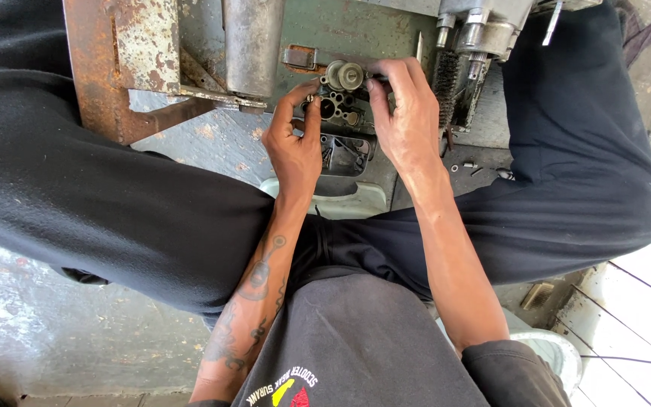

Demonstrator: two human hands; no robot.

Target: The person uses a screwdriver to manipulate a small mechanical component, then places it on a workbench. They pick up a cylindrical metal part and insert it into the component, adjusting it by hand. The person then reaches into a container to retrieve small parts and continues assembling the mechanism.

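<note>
Nearest to you, your 2 forearms run up between your knees, both legs in dark trousers, toward the carburetor body (338, 113), the small grey metal casting that everything else here is placed against.

Your left hand (294, 143) sits just left of the carburetor body, fingers curled and pinching its left edge, thumb and forefinger touching the metal near the top. Your right hand (404, 113) is just right of it, closed on its right side, with the fingertips (374, 79) reaching over to the round cap at the top of the casting. So both hands grip the 1 part, which is held up between them rather than lying flat.

Directly below the carburetor body, partly hidden by your wrists, lies a pale plastic tray (356, 202). To the right of the carburetor body, beyond your right hand, stands a dark wire brush (446, 87), and a few small screws (467, 166) lie on the floor below it. Left of the carburetor body and farther off, a rusty metal bracket (111, 68) and a dull grey cylinder (252, 45) rest against a green plate.
</note>
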